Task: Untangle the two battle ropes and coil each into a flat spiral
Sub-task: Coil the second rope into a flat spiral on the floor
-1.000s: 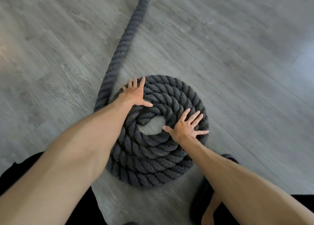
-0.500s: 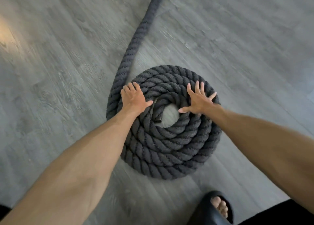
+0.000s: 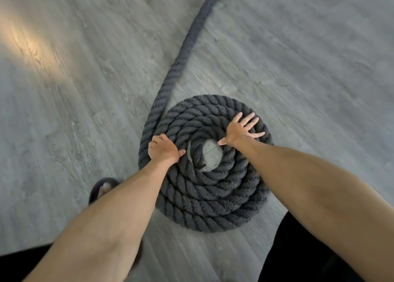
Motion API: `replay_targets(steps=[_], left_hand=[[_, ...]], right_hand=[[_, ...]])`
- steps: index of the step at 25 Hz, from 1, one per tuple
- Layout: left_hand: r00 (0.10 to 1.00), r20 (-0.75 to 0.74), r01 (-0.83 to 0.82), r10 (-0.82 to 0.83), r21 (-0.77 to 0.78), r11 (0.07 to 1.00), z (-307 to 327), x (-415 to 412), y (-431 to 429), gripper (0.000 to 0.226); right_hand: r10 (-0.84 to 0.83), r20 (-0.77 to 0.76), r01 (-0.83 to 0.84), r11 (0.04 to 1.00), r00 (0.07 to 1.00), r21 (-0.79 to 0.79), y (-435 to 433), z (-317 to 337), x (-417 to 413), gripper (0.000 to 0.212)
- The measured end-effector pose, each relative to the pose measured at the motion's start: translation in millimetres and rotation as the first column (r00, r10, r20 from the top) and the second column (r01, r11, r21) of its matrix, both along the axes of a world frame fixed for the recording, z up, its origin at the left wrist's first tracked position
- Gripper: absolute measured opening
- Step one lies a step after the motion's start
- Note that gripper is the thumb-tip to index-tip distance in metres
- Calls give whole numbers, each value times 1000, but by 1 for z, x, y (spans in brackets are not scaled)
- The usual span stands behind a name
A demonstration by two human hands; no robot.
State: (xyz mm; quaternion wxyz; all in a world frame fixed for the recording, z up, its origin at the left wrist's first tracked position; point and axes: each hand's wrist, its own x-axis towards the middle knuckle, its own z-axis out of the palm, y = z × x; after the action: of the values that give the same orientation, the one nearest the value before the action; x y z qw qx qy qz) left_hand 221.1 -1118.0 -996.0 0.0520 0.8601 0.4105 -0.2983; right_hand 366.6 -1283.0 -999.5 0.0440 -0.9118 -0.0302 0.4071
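Observation:
A thick dark grey battle rope lies on the floor as a flat spiral coil (image 3: 204, 198) with a small bare hole at its centre. Its loose tail (image 3: 187, 40) runs from the coil's left edge up and away to the top of the view. My left hand (image 3: 164, 150) rests on the coil's left side, its fingers curled over the outer turns. My right hand (image 3: 239, 130) lies flat on the upper right turns with fingers spread. Only one rope is in view.
Grey wood-look floor (image 3: 298, 68) surrounds the coil, with a warm patch of light at the upper left. A foot in a dark sandal (image 3: 102, 189) stands left of the coil, partly behind my left forearm. Dark clothing fills the bottom corners.
The coil has turned under my hands. My right hand has moved from the coil's lower right up to its upper right, and my left hand has slid down its left side. A sandalled foot now shows at left.

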Motion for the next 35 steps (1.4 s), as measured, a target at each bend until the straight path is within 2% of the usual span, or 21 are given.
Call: replay_targets(steps=[2, 5, 6, 8, 10, 11, 13, 15, 17, 19, 22, 29, 32, 35], left_hand=[[999, -26, -20, 19, -44, 999, -4, 12, 5, 111], [975, -219, 13, -45, -146, 989, -11, 43, 25, 114], [972, -220, 44, -81, -166, 985, -8, 58, 31, 111], [982, -74, 170, -176, -85, 982, 8, 87, 34, 101], [915, 126, 381, -382, 39, 924, 28, 123, 32, 94], [864, 172, 475, -472, 26, 879, 33, 142, 31, 96], [784, 180, 614, -594, -84, 785, 32, 177, 26, 109], [734, 160, 679, -660, -201, 706, 24, 209, 21, 117], [684, 159, 728, -712, -206, 654, 9, 224, 18, 118], [632, 164, 775, -757, -132, 618, -1, 232, 24, 116], [613, 177, 788, -770, -67, 612, -5, 238, 39, 114], [637, 35, 766, -770, 87, 637, -5, 272, 87, 114], [643, -29, 765, -765, 51, 642, 0, 292, 112, 114], [652, -70, 758, -755, 9, 653, 3, 313, 130, 114]], right_hand=[[79, 25, -80, 996, 997, 45, 0, -1, 16, 139], [179, 83, -184, 981, 980, 61, 2, -2, 42, 137], [193, 82, -199, 978, 978, 71, 4, 0, 51, 136], [199, 108, -209, 974, 974, 91, 7, 0, 57, 134], [142, 162, -161, 980, 976, 113, 3, -2, 42, 127], [79, 199, -100, 990, 977, 99, -3, -6, 25, 123], [-107, 238, 99, 994, 965, 44, -18, -16, -18, 121], [-276, 194, 269, 961, 941, 62, -26, -22, -44, 120], [-294, 201, 286, 956, 934, 68, -28, -28, -45, 120], [-281, 206, 271, 959, 937, 77, -26, -29, -29, 119], [-247, 213, 238, 969, 945, 68, -25, -28, -7, 118], [-158, 205, 158, 987, 966, 13, 30, -13, 82, 112], [-157, 176, 167, 985, 972, -42, 68, -7, 121, 110], [-88, 156, 99, 993, 984, -68, 83, -4, 160, 112]])
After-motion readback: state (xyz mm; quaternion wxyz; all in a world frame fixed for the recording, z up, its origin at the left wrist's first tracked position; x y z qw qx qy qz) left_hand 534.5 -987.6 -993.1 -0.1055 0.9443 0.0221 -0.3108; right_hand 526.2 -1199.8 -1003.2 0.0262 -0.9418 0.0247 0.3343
